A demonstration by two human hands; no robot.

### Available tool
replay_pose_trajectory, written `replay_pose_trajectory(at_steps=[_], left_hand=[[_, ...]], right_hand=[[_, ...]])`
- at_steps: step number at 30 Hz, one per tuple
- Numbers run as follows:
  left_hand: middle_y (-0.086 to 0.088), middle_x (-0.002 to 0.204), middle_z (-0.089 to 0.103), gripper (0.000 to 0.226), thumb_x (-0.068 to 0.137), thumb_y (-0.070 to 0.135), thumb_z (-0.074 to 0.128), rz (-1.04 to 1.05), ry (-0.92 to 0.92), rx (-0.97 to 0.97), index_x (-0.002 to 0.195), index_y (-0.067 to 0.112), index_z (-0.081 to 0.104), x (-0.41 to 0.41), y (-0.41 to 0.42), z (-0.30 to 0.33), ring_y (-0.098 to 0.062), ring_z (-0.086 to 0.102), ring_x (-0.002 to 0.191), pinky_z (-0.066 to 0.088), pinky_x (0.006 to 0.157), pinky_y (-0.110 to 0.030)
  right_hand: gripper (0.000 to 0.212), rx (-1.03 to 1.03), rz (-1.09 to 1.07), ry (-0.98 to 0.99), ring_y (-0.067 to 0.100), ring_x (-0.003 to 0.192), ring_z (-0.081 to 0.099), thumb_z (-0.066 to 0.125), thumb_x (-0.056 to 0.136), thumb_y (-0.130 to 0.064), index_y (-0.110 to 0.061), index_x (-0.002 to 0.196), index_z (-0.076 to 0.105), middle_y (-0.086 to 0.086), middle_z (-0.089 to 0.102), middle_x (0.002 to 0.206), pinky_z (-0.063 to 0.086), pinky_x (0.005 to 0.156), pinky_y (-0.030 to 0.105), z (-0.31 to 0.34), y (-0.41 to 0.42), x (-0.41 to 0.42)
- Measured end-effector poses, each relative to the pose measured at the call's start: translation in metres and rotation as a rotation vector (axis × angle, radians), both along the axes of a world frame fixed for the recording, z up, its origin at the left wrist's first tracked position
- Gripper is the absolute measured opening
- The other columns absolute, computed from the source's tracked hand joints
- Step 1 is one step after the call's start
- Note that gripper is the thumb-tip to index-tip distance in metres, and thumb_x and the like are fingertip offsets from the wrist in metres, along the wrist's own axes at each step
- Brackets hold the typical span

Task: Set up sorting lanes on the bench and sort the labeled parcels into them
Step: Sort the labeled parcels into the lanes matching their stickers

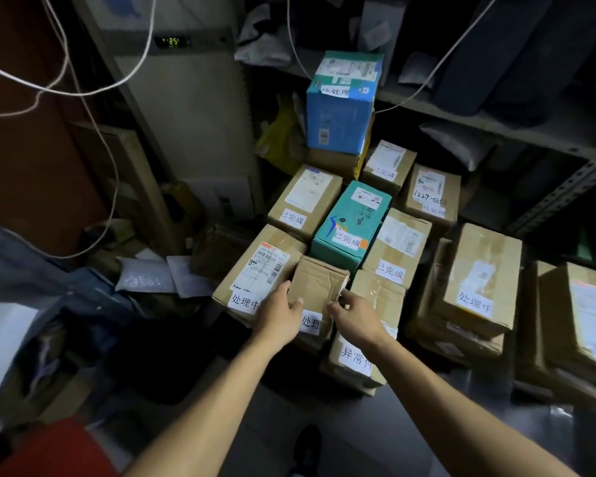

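Note:
A small brown cardboard parcel [319,287] with a white handwritten label sits in the front middle of a cluster of labeled parcels. My left hand [279,313] grips its left side, thumb on top. My right hand [353,313] holds its right edge with curled fingers. A larger brown parcel with a shipping label [258,266] lies just left of it. Directly behind stands a teal parcel [353,222]. Another brown parcel with a white label [356,359] sits under my right wrist.
More labeled brown parcels [482,280] fill the right side, and a tall blue box [341,108] stands on another carton at the back. Metal shelving [565,187] runs behind. White cables [93,125] hang at left. Padded mailers [145,278] and clutter lie at lower left.

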State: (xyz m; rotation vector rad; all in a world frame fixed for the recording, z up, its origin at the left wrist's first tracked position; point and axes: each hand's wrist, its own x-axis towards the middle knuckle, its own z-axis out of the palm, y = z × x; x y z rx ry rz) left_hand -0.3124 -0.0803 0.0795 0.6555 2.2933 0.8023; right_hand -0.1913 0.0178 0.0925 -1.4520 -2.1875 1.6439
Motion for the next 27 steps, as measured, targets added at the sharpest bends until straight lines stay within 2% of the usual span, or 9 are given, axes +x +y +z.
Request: replay_pose_trajectory(at_steps=[4, 9, 12, 14, 17, 19, 22, 24, 27], left_hand=[[-0.006, 0.137, 0.057, 0.047, 0.096, 0.027, 0.055, 0.009, -0.018, 0.052, 0.141, 0.015, 0.046, 0.001, -0.002, 0.0, -0.025, 0.053, 0.124, 0.043, 0.105, -0.041], [-0.006, 0.13, 0.057, 0.045, 0.095, 0.025, 0.058, 0.064, -0.006, 0.177, 0.139, 0.02, 0.049, 0.005, -0.007, 0.009, -0.022, 0.055, 0.118, 0.048, 0.1, -0.045], [-0.008, 0.127, 0.057, 0.045, 0.094, 0.024, 0.058, 0.119, 0.015, 0.285, 0.138, 0.019, 0.051, 0.008, -0.007, 0.022, -0.022, 0.056, 0.116, 0.048, 0.099, -0.046], [-0.007, 0.123, 0.06, 0.042, 0.094, 0.025, 0.058, 0.13, 0.027, 0.337, 0.136, 0.018, 0.055, 0.011, -0.005, 0.032, -0.02, 0.059, 0.11, 0.049, 0.098, -0.043], [-0.003, 0.12, 0.063, 0.04, 0.095, 0.028, 0.058, 0.111, 0.029, 0.41, 0.133, 0.02, 0.057, 0.024, 0.002, 0.047, -0.013, 0.061, 0.105, 0.052, 0.093, -0.037], [-0.002, 0.121, 0.063, 0.041, 0.094, 0.03, 0.058, 0.096, 0.024, 0.461, 0.135, 0.021, 0.056, 0.037, 0.01, 0.055, -0.008, 0.061, 0.102, 0.053, 0.089, -0.031], [-0.002, 0.122, 0.06, 0.042, 0.094, 0.032, 0.059, 0.038, 0.016, 0.487, 0.135, 0.024, 0.055, 0.064, 0.03, 0.066, -0.011, 0.06, 0.108, 0.053, 0.091, -0.035], [-0.003, 0.123, 0.06, 0.041, 0.094, 0.031, 0.059, -0.008, -0.004, 0.507, 0.134, 0.023, 0.056, 0.084, 0.044, 0.071, -0.009, 0.06, 0.107, 0.053, 0.09, -0.029], [-0.001, 0.125, 0.057, 0.041, 0.095, 0.029, 0.058, -0.066, -0.038, 0.514, 0.135, 0.021, 0.056, 0.117, 0.064, 0.078, 0.0, 0.058, 0.1, 0.052, 0.083, -0.017]], right_hand=[[0.022, -0.012, -0.064, 0.083, 0.007, 0.078, 0.067, 0.051, 0.093, -0.013, -0.022, 0.104, 0.068, -0.001, 0.072, 0.096, 0.05, 0.061, 0.016, 0.001, -0.005, 0.002], [0.03, -0.021, -0.104, 0.233, -0.002, 0.073, 0.069, 0.053, 0.097, -0.013, -0.04, 0.096, 0.065, -0.022, 0.071, 0.083, 0.046, 0.055, 0.008, 0.013, -0.007, 0.007], [0.03, 0.027, -0.081, 0.299, -0.004, 0.093, 0.064, 0.054, 0.098, -0.016, -0.043, 0.109, 0.063, -0.02, 0.072, 0.101, 0.05, 0.075, 0.011, 0.02, -0.008, 0.013], [0.035, 0.064, -0.094, 0.319, 0.006, 0.115, 0.055, 0.057, 0.098, -0.024, -0.034, 0.131, 0.058, -0.006, 0.062, 0.126, 0.046, 0.099, 0.029, 0.022, -0.005, 0.019], [0.05, 0.065, -0.151, 0.347, 0.01, 0.133, 0.041, 0.058, 0.097, -0.036, -0.034, 0.145, 0.045, -0.008, 0.043, 0.142, 0.038, 0.113, 0.043, 0.032, 0.002, 0.034], [0.051, 0.044, -0.191, 0.404, 0.014, 0.135, 0.044, 0.059, 0.095, -0.039, -0.041, 0.144, 0.044, -0.006, 0.041, 0.145, 0.04, 0.112, 0.047, 0.039, 0.008, 0.049], [0.048, -0.065, -0.256, 0.504, 0.021, 0.12, 0.062, 0.059, 0.097, -0.03, -0.041, 0.142, 0.046, 0.004, 0.056, 0.14, 0.052, 0.1, 0.049, 0.048, 0.021, 0.08], [0.05, -0.04, -0.261, 0.527, 0.016, 0.11, 0.068, 0.056, 0.099, -0.021, -0.036, 0.145, 0.045, -0.002, 0.068, 0.127, 0.055, 0.096, 0.044, 0.052, 0.028, 0.105], [0.05, 0.041, -0.314, 0.518, 0.009, 0.111, 0.067, 0.054, 0.1, -0.018, -0.036, 0.146, 0.046, -0.01, 0.069, 0.125, 0.053, 0.099, 0.038, 0.057, 0.036, 0.144]])
